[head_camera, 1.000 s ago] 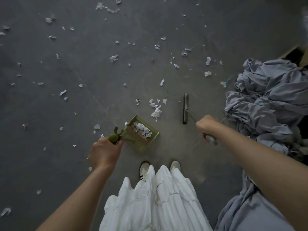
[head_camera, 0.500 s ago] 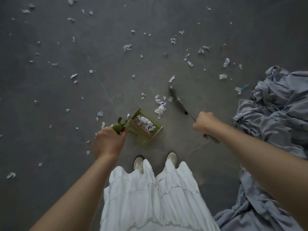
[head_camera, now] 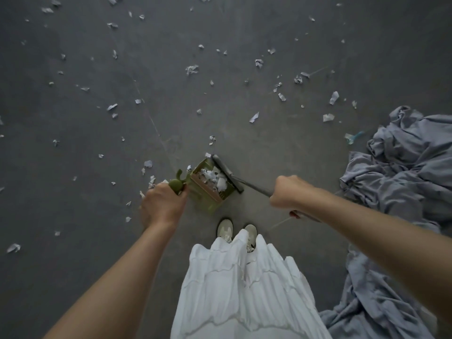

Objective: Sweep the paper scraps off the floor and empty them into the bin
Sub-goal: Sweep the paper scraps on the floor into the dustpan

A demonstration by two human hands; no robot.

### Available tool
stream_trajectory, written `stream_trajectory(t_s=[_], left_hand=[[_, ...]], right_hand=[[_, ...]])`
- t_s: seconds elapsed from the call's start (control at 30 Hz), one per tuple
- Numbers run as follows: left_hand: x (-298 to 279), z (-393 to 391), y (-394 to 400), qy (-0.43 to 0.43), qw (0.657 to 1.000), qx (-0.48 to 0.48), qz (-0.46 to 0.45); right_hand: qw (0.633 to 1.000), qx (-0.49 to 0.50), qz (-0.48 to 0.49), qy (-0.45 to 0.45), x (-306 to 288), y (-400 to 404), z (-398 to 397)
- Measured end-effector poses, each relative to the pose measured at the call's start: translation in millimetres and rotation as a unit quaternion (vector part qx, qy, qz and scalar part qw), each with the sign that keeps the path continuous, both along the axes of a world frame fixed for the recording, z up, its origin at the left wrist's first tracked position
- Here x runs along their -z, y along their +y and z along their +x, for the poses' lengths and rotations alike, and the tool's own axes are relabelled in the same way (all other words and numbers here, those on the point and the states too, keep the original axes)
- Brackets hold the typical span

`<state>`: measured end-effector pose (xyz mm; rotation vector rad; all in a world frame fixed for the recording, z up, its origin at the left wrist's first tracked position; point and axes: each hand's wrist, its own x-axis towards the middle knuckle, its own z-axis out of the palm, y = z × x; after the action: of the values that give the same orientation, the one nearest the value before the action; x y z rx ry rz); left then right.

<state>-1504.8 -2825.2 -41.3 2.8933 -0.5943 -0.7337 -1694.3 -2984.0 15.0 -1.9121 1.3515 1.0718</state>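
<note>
The left hand point(head_camera: 162, 207) grips the green dustpan point(head_camera: 208, 189) handle; the right hand point(head_camera: 289, 192) is closed round the broom point(head_camera: 228, 173), whose head sits at the pan's mouth. The pan is heaped with scraps point(head_camera: 212, 178): a tilt could spill them, and a hard stroke could flick floor point(head_camera: 73, 143) scraps away.

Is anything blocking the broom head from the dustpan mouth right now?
Nothing visible. The broom head lies right against the open edge of the green dustpan, with paper scraps already heaped inside. The bin is not in view, so that path cannot be judged.
</note>
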Motion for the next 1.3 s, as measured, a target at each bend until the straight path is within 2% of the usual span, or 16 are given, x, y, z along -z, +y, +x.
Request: stream_trajectory(t_s=[0.1, 0.27, 0.6, 0.83, 1.07, 1.2, 1.3], left_hand=[[1, 2, 9, 0.011, 1.0, -0.026, -0.012], [4, 3, 27, 0.02, 0.995, -0.095, -0.037], [18, 3, 47, 0.036, 0.992, -0.112, -0.039], [17, 7, 40, 0.043, 0.992, -0.11, -0.037], [10, 11, 25, 0.049, 0.992, -0.111, -0.038], [9, 13, 19, 0.045, 0.993, -0.097, -0.043], [7, 12, 16, 0.042, 0.995, -0.085, -0.039]], right_hand=[[1.0, 0.003, -0.015, -0.004, -6, -6, 8], [0.997, -0.063, -0.054, -0.008, 2, -7, 36], [0.982, -0.156, -0.102, 0.005, 45, -33, 77], [0.975, -0.205, -0.087, 0.021, 32, -19, 68], [0.986, -0.161, -0.01, 0.05, 9, 6, 35], [0.997, -0.07, -0.014, 0.04, -1, -2, 15], [0.998, -0.04, -0.031, 0.031, -5, -13, 6]])
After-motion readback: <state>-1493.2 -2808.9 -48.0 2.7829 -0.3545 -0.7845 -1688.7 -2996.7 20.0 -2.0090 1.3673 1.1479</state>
